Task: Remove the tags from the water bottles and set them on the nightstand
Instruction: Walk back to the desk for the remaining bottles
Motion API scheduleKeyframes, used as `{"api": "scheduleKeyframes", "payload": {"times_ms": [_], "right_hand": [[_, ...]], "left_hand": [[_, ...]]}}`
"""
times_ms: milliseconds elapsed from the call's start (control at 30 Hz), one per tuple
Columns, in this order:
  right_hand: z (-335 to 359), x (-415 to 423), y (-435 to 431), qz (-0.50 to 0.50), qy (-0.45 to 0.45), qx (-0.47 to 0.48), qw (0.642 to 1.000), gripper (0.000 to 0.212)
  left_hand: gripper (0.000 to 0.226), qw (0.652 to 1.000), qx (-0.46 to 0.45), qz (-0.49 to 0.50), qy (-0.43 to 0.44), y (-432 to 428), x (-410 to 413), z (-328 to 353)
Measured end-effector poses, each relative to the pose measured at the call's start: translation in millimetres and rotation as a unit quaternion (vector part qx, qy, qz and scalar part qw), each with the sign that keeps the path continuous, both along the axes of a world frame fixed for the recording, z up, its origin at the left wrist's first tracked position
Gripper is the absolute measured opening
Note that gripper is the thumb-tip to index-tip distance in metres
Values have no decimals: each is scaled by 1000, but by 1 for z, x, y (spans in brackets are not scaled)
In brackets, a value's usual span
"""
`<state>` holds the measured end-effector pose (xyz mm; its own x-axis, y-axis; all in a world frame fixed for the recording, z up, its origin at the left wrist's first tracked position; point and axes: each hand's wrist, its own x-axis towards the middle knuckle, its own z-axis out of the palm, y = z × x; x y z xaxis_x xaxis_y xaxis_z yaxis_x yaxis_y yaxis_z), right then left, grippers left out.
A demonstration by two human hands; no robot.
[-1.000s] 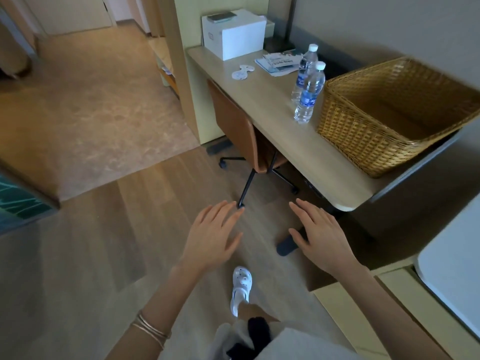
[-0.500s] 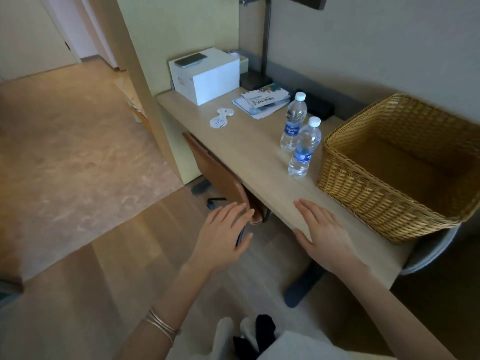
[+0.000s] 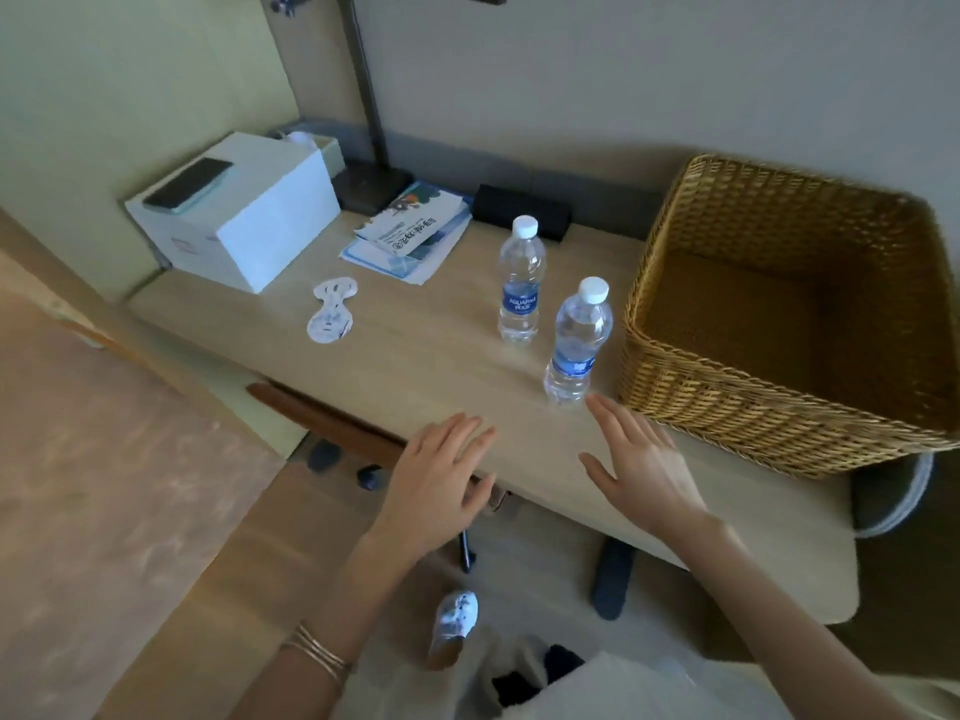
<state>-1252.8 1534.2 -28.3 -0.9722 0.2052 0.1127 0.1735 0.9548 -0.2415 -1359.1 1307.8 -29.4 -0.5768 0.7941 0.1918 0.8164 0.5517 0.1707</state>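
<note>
Two clear water bottles with white caps and blue labels stand upright on a light wooden desk point(image 3: 415, 366). The far bottle point(image 3: 520, 283) is toward the wall; the near bottle point(image 3: 579, 343) stands beside the wicker basket. No tag around either neck is visible. My right hand point(image 3: 641, 462) hovers flat over the desk's front edge, fingers spread, its fingertips just short of the near bottle's base. My left hand point(image 3: 439, 478) is flat and empty over the desk edge, further left.
A large wicker basket point(image 3: 779, 407) fills the desk's right end. A white box point(image 3: 244, 220) with a phone on top, brochures point(image 3: 410, 231), a lamp base point(image 3: 371, 184) and two white paper cutouts point(image 3: 332, 311) lie at the back left. A brown chair point(image 3: 322, 418) is tucked under the desk.
I have walked up to the desk, so the bottles and basket are closer and larger. Both hands have come forward from over the floor to over the desk's front edge.
</note>
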Motion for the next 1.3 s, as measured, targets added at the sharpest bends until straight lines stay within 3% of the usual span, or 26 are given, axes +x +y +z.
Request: {"api": "scheduleKeyframes", "payload": {"times_ms": [433,633,833,1067,1200,1300], "right_hand": [[-53,-76,-14,-218,87,-127,964,77],[-92,-110,-16,-292,184,-205,916,87],[-107,-139,-4,-320,256,-270,871,78],[-98,-134,3,-295,219,-214,905,76],[-95,-110,-4,-297,139,-139,934,79],[-97,-95,-11,-320,72,-121,937,67]], "left_hand": [[46,983,-50,-175,-26,49,-134,-79],[49,980,-83,-169,-60,65,-160,-128],[50,983,-60,-164,-58,60,-163,-150],[51,984,-48,-159,-66,61,-163,-150],[49,984,-35,-161,-65,62,-164,-152],[48,984,-36,-162,-58,63,-164,-153]]}}
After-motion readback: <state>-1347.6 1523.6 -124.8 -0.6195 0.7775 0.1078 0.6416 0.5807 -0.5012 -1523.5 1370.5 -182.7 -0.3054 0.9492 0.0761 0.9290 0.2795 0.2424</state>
